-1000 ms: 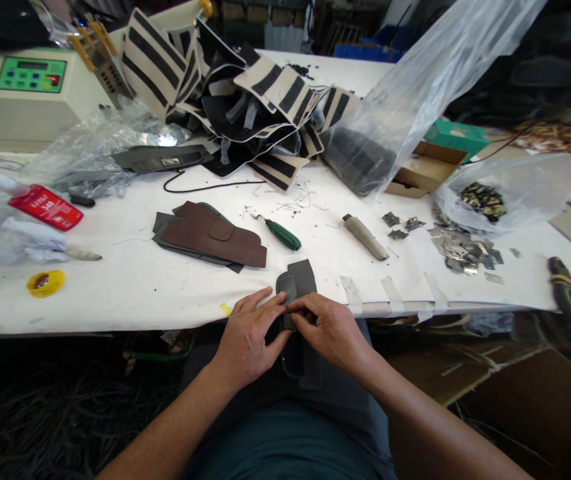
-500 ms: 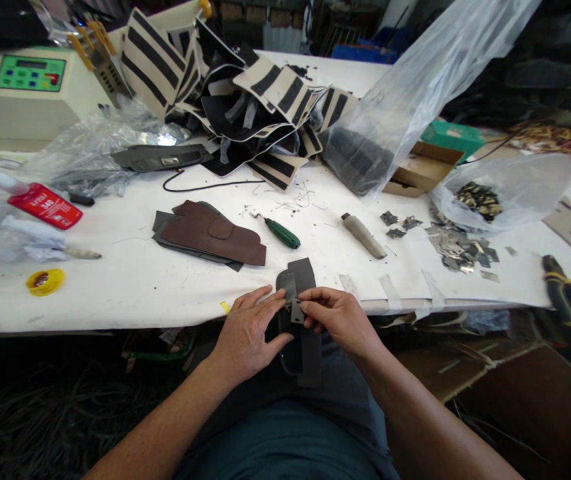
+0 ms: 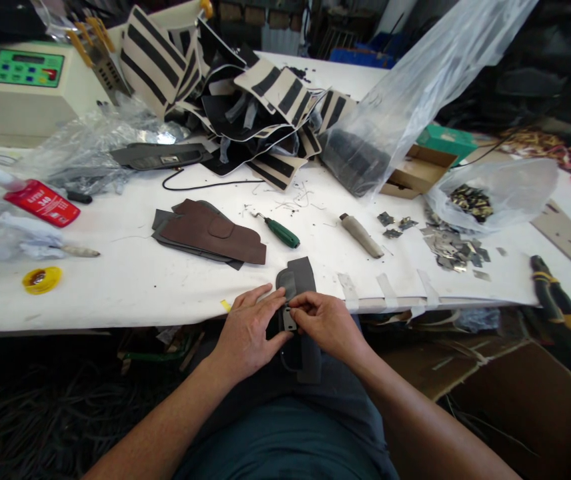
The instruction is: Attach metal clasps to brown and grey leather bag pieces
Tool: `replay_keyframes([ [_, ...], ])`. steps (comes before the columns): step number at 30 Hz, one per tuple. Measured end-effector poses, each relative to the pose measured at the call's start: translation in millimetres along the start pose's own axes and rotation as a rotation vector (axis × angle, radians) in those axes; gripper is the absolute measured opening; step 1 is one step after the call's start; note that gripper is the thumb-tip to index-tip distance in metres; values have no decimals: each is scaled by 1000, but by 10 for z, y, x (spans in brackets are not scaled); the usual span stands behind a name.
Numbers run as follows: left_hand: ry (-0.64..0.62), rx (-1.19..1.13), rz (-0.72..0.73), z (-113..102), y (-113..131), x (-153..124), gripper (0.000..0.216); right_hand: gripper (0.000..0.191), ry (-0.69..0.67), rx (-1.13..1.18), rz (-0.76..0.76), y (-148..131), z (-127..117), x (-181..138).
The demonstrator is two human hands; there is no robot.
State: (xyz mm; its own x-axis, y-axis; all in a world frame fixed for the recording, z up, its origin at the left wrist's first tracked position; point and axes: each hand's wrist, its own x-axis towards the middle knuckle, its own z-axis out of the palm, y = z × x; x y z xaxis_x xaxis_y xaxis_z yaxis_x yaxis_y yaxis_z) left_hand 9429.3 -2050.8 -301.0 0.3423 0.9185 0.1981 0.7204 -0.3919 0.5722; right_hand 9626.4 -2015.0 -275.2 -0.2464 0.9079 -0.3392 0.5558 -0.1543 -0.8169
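Note:
A dark grey leather piece (image 3: 307,353) overhangs the table's front edge above my lap. My left hand (image 3: 248,327) rests along its left side, fingers stretched out and thumb apart, with the fingertips touching it. Between thumb and fingers my right hand (image 3: 328,323) pinches a small metal plate (image 3: 289,319) with holes in it. The plate lies against the middle of the leather piece, close to my left fingertips; its upper part is hidden by my fingers.
Brown leather pieces (image 3: 210,233), a green-handled hook tool (image 3: 281,231) and a wrapped-handle tool (image 3: 360,235) lie ahead. Loose metal plates (image 3: 453,247) and pliers (image 3: 555,293) are right. A red glue bottle (image 3: 43,202) and yellow tape roll (image 3: 42,280) lie left.
My right hand has moved slightly left with the metal plate, bringing it further over the leather piece. My left hand has barely moved.

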Motion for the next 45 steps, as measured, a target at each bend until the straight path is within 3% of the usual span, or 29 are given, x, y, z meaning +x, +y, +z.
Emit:
replay_keyframes([
  [12,3,-11,13,5,-26,-13,59,15,77,-164,8,-20,47,9],
  [30,67,34,63,52,-71,-3,40,14,90,-174,-63,-21,12,-33],
  [40,36,36,74,41,-93,17,42,23,88,141,53,173,128,-176],
  [45,36,54,67,51,-79,29,41,21,124,119,44,140,135,-190],
])
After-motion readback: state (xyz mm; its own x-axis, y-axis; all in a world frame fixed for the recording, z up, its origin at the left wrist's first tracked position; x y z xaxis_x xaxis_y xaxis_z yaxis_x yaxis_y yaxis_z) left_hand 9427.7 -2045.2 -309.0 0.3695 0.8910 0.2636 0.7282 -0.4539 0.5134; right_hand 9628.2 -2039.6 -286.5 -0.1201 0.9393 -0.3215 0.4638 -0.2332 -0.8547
